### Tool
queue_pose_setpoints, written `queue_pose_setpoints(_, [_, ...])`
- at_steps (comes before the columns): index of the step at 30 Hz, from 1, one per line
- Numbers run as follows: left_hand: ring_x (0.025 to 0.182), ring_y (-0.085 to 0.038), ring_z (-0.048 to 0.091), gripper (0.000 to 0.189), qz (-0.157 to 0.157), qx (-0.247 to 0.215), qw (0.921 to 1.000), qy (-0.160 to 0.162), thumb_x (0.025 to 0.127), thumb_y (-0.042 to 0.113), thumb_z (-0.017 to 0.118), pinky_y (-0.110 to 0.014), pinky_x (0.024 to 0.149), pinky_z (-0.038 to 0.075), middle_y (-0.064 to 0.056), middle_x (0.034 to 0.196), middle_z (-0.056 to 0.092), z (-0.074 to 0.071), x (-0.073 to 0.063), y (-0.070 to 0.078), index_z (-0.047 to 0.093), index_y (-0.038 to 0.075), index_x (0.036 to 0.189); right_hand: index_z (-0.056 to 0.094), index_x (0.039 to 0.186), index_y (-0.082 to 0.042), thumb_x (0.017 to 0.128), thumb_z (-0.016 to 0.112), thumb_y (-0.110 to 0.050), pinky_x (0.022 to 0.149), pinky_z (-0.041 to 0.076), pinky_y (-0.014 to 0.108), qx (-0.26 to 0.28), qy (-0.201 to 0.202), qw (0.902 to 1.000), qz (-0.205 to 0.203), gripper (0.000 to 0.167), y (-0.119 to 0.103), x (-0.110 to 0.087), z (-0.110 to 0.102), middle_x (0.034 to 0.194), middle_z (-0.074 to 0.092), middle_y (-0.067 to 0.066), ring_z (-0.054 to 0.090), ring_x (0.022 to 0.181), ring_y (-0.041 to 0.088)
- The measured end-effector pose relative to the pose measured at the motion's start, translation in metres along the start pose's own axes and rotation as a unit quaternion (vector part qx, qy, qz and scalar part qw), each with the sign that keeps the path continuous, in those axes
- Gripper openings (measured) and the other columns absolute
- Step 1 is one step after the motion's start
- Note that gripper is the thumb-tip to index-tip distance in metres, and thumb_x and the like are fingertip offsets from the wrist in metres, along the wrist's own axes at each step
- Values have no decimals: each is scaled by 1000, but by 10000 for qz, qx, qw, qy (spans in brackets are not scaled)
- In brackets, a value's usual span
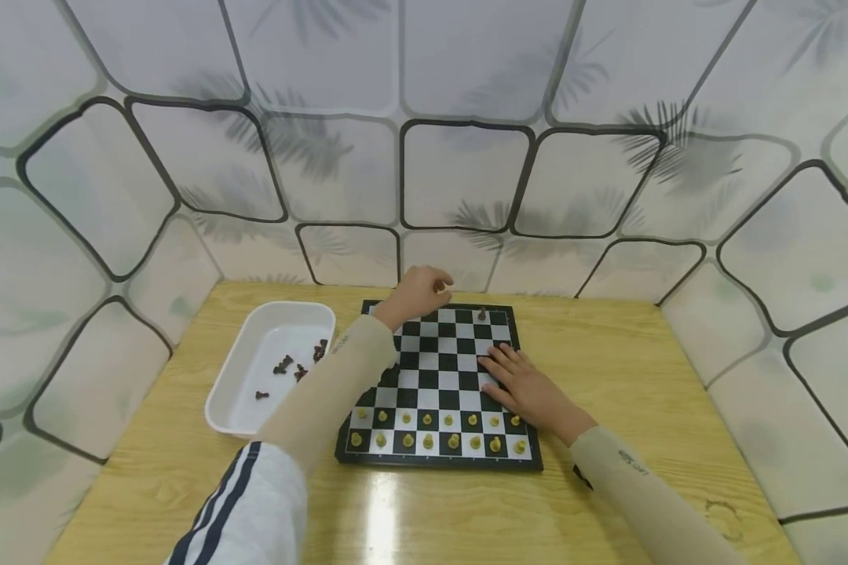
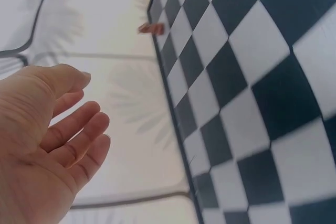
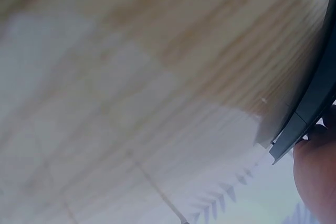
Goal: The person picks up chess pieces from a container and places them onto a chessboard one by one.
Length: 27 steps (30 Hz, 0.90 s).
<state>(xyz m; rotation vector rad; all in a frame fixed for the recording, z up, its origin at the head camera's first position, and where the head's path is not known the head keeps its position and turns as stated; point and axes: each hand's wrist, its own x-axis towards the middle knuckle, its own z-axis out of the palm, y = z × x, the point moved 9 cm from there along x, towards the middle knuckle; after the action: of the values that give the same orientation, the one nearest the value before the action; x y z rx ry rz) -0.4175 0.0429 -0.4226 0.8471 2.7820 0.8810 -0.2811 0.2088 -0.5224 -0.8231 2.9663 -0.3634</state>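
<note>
A black-and-white chessboard [image 1: 428,380] lies on the wooden table. My left hand [image 1: 417,293] hovers over its far edge. In the left wrist view, that hand [image 2: 50,135] has loosely bent fingers with nothing between thumb and fingertips. One dark brown chess piece [image 1: 482,314] stands near the far right corner of the board; the left wrist view shows this brown piece [image 2: 152,28] beyond the hand. My right hand [image 1: 530,390] rests on the board's right side with fingers spread. Gold-coloured chess pieces [image 1: 427,442] fill the two rows nearest me.
Left of the board, a white plastic tray [image 1: 235,392] holds several brown chess pieces [image 1: 283,365], partly behind my left sleeve [image 1: 339,377]. Wooden tabletop [image 1: 608,353] extends to the right. A patterned cloth wall [image 1: 466,180] rises behind the table and along both sides.
</note>
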Motion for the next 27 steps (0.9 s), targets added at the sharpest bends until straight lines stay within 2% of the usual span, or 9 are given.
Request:
queue_pose_setpoints(5, [114,-30,69,34,43,69,10000,53,104,17,66,-44,98,57,-18,127,73,-21,-20,-6,69,3,135,45,160,-10,110,47,-50,128,24,61,-10,-29,10000,-7,64,2,-1,5,168,37,21,28,159,44])
queue_pose_setpoints(12, [110,-31,69,33,19,193,9993,320,101,15,66,-46,97,57,-18,121,75,-48,-52,-25,71,0,130,43,161,-10,110,48,-49,128,23,61,40,-57,10000,9,64,3,-2,5,169,35,21,26,159,44])
queue_pose_setpoints(21, [106,-35,71,33,-377,88,9975,587,102,16,67,-51,93,58,-21,116,76,-77,-101,-69,71,0,130,43,161,-10,110,49,-48,128,23,62,41,-60,10000,-11,64,3,-1,5,169,35,21,26,159,44])
queue_pose_setpoints(27, [104,-37,71,30,-650,6,9954,705,103,14,65,-53,90,58,-22,113,75,-91,-130,-101,71,-2,128,42,162,-11,110,50,-48,129,21,60,65,-66,10000,17,64,3,1,3,170,35,20,25,160,43])
